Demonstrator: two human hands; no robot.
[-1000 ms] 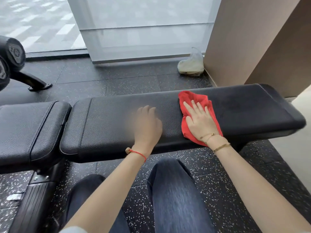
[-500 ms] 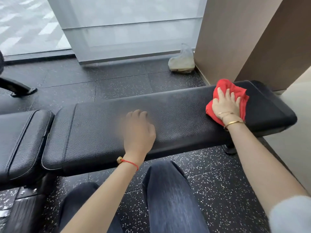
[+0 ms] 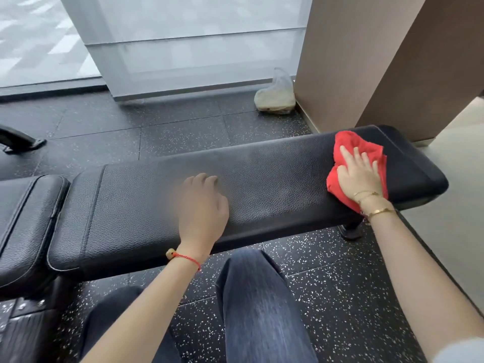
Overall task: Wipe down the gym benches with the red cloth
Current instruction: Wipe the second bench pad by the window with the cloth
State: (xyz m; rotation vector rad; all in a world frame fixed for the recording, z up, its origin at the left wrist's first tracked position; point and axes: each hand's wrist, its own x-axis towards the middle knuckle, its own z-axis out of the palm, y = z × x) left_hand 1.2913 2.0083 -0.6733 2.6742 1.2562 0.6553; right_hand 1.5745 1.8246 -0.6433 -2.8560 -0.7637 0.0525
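A long black padded gym bench (image 3: 275, 184) runs across the view in front of my knees. The red cloth (image 3: 366, 149) lies crumpled near the bench's right end. My right hand (image 3: 357, 174) presses flat on the cloth with straight fingers spread. My left hand (image 3: 201, 208) rests on the middle of the bench pad, fingers loosely bent, holding nothing. A second black pad (image 3: 23, 218) adjoins the bench at the left.
A brown pillar (image 3: 366, 61) stands close behind the bench's right end. A clear plastic bag (image 3: 275, 96) lies on the speckled rubber floor by the glass wall. A black machine foot (image 3: 21, 142) shows at far left.
My right hand slid the red cloth from the bench's middle to its right end, then slightly nearer the front edge. My left hand stayed in place on the pad.
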